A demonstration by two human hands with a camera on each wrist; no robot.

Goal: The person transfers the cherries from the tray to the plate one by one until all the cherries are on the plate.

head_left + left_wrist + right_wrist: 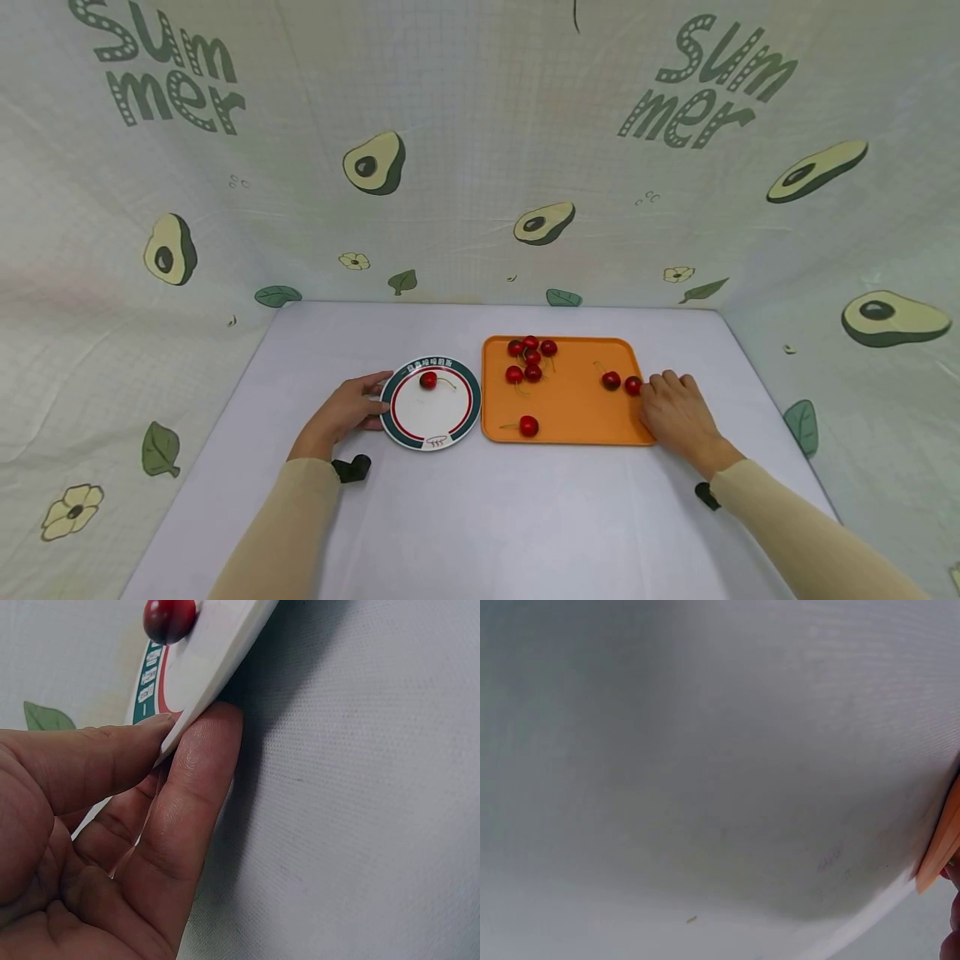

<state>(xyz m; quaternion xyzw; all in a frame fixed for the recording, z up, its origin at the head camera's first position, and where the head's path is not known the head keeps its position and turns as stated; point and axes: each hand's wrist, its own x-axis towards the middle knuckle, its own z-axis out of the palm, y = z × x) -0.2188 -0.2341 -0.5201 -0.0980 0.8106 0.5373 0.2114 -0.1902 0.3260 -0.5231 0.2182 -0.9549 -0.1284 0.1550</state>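
Note:
My left hand [352, 410] pinches the left rim of a round white plate [420, 417] with a green border and red ring. In the left wrist view the thumb lies on top of the plate [217, 652] and a finger beneath it. One cherry [428, 380] with a stem lies on the plate. My right hand [678, 412] is at the right edge of an orange tray [577, 417], fingers bent downward, close against a cherry [633, 385]. Its fingertips are hidden in the head view. The right wrist view catches only finger parts beside the tray edge [939, 844].
Several cherries [532, 357] cluster at the tray's back left. A single cherry [528, 426] lies near its front edge, another [611, 381] towards the right. The white table [480, 517] meets a cloth backdrop [465, 167] printed with avocados and leaves.

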